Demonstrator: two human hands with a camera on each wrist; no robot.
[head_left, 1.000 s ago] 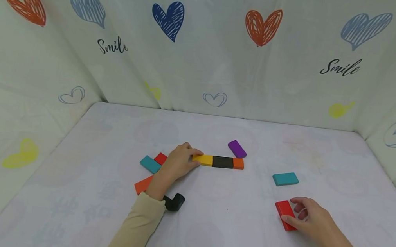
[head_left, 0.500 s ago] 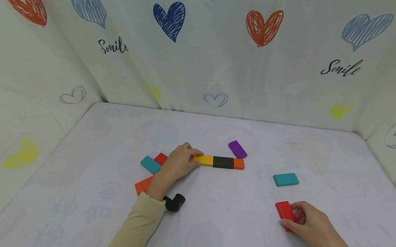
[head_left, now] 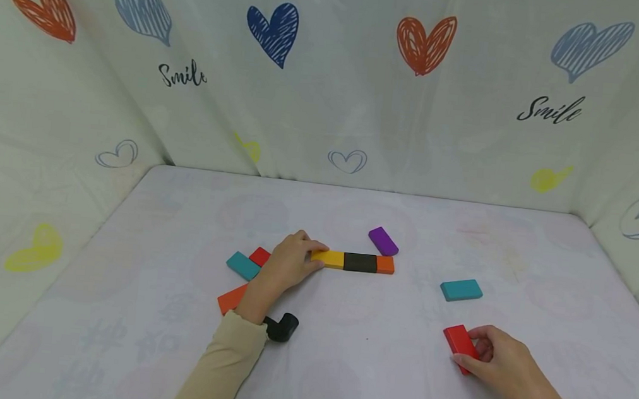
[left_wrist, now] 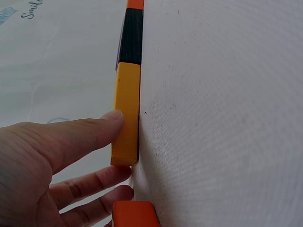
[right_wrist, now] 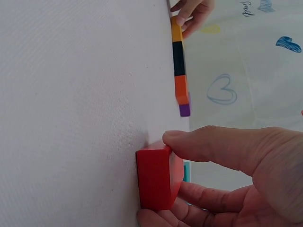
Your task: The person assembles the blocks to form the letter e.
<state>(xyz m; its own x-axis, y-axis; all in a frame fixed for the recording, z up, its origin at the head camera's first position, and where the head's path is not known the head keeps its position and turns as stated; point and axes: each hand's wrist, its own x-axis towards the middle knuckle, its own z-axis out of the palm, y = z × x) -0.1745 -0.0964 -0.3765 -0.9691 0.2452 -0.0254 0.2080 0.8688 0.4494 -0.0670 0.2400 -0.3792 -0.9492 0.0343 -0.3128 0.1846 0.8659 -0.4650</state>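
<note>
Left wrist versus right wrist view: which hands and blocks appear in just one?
Left wrist only: a second orange block, at the bottom edge. Right wrist only: the right hand, pinching the red block, and the teal block. Both: the left hand gripping the yellow block, the black block, the end orange block, and the purple block, a sliver in the left wrist view.

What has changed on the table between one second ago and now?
The right hand's grip has taken hold of the red rectangular block: its fingers drew in, and the thumb shifted slightly towards the block's near end. The block itself has not visibly moved. The left hand's grip stays on the yellow rectangular block, and the other coloured blocks lie as before.
</note>
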